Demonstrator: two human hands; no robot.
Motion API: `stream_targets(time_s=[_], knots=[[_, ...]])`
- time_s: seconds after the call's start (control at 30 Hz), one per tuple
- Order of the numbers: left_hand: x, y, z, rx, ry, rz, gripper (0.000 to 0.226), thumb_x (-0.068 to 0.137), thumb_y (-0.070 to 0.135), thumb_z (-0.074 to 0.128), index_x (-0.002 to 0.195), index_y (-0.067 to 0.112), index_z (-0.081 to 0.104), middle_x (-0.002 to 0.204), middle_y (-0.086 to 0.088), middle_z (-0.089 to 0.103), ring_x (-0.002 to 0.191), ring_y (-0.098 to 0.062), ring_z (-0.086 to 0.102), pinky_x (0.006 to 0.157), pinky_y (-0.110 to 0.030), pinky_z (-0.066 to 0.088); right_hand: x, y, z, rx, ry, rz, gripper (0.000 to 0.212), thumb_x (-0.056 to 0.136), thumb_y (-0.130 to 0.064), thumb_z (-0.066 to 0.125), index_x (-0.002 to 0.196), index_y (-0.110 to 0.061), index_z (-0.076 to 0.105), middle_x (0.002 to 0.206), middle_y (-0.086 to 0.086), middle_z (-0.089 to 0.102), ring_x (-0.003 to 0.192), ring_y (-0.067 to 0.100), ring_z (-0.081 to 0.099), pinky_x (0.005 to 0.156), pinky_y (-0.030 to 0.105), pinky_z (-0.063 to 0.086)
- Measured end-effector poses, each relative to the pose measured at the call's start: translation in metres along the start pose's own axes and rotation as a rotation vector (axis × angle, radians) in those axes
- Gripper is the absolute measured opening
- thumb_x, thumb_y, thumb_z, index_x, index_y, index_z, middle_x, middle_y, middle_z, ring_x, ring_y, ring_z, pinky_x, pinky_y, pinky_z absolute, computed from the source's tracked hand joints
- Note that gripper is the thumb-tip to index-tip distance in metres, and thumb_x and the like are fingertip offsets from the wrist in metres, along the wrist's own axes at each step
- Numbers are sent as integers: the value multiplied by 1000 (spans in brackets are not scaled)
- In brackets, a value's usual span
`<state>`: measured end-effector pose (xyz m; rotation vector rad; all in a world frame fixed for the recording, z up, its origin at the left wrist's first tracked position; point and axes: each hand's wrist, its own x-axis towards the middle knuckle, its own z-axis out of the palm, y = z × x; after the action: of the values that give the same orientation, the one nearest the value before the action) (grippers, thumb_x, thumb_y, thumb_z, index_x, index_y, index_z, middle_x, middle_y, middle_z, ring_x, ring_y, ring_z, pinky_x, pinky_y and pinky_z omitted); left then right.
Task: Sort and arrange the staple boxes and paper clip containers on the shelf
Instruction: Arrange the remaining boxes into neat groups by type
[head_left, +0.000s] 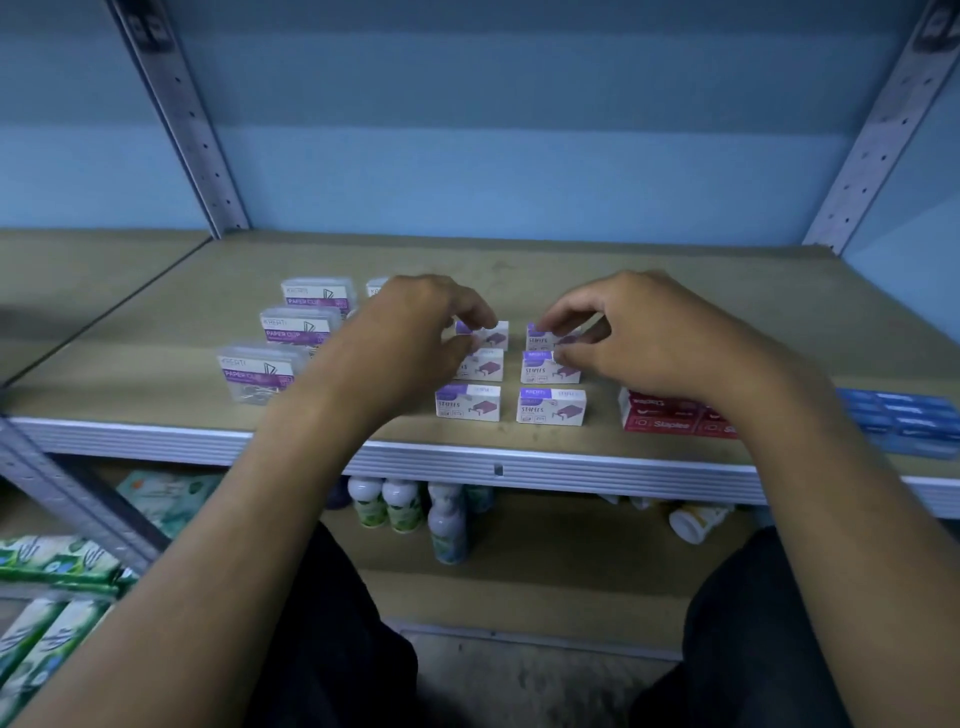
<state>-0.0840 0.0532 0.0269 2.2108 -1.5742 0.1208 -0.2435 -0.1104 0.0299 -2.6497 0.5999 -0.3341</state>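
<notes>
My left hand (415, 332) is curled over the back box of the left column of staple boxes (468, 402), thumb and fingertips pinching the back-left box (488, 333) at its near edge. My right hand (639, 338) does the same on the other side, fingers closed on the back-right box (545, 335) with the thumb touching the middle one just below it.

The boxes are small white cardboard blocks with purple print, lying flat in two columns of three on the shelf (675, 291), a matte tan board with a ribbed metal front edge. Left of them stand clear plastic paper clip cases (260, 376) with purple labels, stepped back in a row; I can see wire clips through the wall of the nearest one. My left wrist hides part of a further case behind.

To the right, just beside my right wrist, lies a flat red staple pack (660, 415), and past it blue packs (904, 415), both glossy card.

On the lower shelf stand small round bottles (400, 504) with white caps, one lying on its side, and green-patterned packets (52, 561) at the left.
</notes>
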Motion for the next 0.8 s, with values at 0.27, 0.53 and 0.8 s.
stream_targets(time_s=[0.27,0.53,0.8], knots=[[10,2,12,19,-96,22,28,90,18,65,115,29,72,116,4,67,99,-13,60,85,-25,47,13,0,12,-44,-53,5,22,87,-21,77,104,-35,78,100,-17,73,85,-14,59,70,2,39],[11,0,19,13,-48,-57,28,89,14,63,110,29,75,107,5,71,91,-10,63,74,-20,44,17,2,18,-77,-35,9,22,86,-18,76,101,-34,79,85,-18,70,76,-16,57,60,-4,34],[12,3,17,-2,-79,-58,32,89,7,61,109,28,75,106,6,71,93,-11,66,71,-17,39,14,-1,16,-97,-30,-8,22,85,-18,78,101,-31,80,92,-14,76,83,-14,60,67,-1,37]])
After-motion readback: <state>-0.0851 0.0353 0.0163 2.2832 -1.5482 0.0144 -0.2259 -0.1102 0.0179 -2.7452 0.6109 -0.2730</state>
